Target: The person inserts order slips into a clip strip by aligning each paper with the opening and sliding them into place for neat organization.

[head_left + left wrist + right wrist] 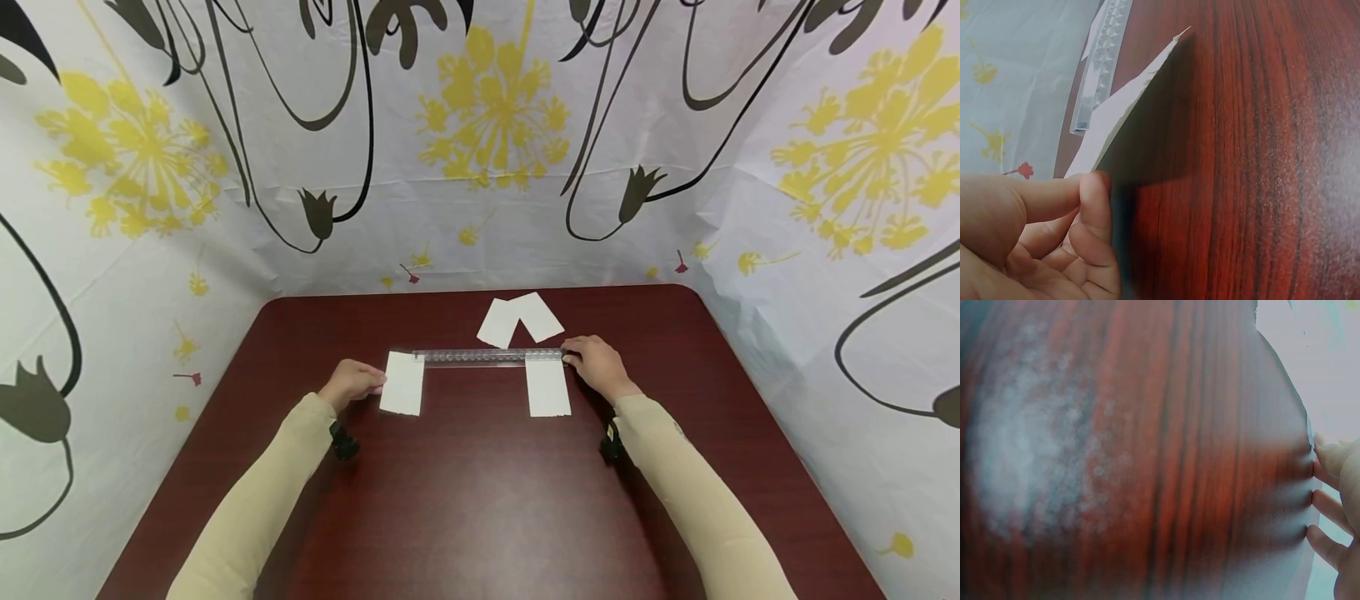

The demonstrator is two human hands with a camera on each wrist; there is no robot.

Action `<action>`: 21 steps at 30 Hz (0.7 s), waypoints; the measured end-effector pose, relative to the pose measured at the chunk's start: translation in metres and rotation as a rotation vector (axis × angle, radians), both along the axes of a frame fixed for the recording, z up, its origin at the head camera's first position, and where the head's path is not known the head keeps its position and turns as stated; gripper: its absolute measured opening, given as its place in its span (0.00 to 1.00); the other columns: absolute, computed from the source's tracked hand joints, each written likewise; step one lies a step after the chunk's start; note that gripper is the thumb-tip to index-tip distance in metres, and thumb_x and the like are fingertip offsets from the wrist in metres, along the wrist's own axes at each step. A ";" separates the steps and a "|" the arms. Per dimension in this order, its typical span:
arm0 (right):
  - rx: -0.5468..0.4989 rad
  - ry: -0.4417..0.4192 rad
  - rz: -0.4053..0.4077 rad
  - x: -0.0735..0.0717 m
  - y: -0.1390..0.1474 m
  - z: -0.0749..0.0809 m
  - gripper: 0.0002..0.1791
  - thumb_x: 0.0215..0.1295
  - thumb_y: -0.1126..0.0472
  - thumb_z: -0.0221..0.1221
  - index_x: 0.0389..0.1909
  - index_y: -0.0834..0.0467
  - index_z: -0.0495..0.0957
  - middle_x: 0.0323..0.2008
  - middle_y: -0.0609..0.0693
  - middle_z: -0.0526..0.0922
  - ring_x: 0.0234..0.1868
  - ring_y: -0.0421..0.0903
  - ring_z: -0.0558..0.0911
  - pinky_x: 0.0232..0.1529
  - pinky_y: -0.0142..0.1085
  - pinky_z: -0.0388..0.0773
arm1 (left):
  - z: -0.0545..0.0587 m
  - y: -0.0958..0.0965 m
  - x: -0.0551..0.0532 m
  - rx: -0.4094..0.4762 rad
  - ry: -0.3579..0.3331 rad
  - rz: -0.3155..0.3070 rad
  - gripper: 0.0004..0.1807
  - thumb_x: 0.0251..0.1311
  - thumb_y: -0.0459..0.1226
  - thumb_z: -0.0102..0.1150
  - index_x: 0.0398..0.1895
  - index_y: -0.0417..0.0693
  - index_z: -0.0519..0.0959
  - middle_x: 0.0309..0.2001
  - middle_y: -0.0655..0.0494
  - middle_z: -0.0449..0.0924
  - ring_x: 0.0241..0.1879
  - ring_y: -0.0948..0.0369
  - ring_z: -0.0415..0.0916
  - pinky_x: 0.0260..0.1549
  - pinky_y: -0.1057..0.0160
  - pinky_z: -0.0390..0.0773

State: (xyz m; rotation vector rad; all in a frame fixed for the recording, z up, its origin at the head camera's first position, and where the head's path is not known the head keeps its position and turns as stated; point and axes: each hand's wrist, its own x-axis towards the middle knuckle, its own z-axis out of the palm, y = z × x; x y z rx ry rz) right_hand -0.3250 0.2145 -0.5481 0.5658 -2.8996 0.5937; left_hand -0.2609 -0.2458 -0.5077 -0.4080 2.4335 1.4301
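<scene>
My left hand [352, 382] pinches a white paper card [402, 384] by its left edge, between thumb and finger. In the left wrist view that card [1124, 112] stands tilted up from the table, its far edge ragged. A clear ridged plastic strip, like a ruler [480, 357], lies crosswise between the hands, its left end close to this card. The strip's right end overlaps the top of a second white card [548, 387]. My right hand [597, 363] holds that card's upper right corner beside the strip's end; its other fingertips [1319, 537] touch the table.
Two more white cards, a left one [498, 323] and a right one [537, 317], overlap slightly behind the strip. All lie on a dark red wooden table [480, 500] with rounded far corners. A white cloth [480, 225] with flower print hangs around it.
</scene>
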 end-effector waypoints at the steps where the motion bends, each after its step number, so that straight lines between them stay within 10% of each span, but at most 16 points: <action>1: 0.001 0.001 0.001 0.000 0.000 0.000 0.18 0.69 0.58 0.60 0.57 0.58 0.81 0.58 0.57 0.82 0.60 0.57 0.78 0.54 0.53 0.79 | 0.000 0.001 0.000 0.000 0.001 0.002 0.16 0.64 0.34 0.61 0.50 0.29 0.81 0.25 0.62 0.84 0.25 0.71 0.79 0.29 0.71 0.75; 21: -0.006 0.016 0.004 0.002 -0.001 0.003 0.18 0.69 0.58 0.61 0.57 0.58 0.81 0.57 0.57 0.83 0.59 0.57 0.79 0.54 0.53 0.79 | 0.001 0.003 0.002 -0.093 0.032 0.003 0.13 0.64 0.35 0.61 0.45 0.33 0.84 0.32 0.52 0.88 0.31 0.66 0.83 0.38 0.64 0.80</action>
